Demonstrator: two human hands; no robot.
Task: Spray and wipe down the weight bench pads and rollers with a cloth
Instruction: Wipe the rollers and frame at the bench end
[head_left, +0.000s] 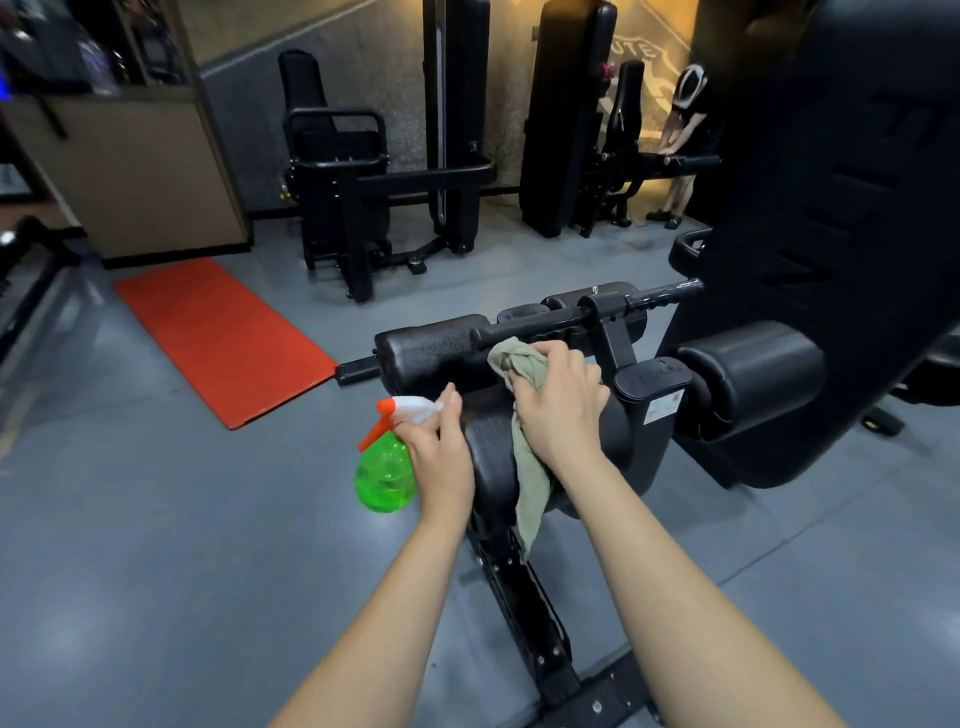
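Wiping the roller (431, 349), the right hand (558, 402) clamps the cloth (524, 457) — press firmly, overlap strokes. Left hand (436, 447) grips the spray bottle (385, 470) — keep it clear.

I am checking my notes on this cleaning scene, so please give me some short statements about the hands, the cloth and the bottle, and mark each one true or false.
1. The left hand holds a green spray bottle. True.
2. The right hand presses a red cloth on the floor. False: the cloth is pale green and lies against the black roller pad of the bench.
3. The spray bottle has an orange trigger. True.
4. An orange mat lies on the floor to the left of the bench. True.
5. Both hands are empty. False: one holds the bottle, the other the cloth.
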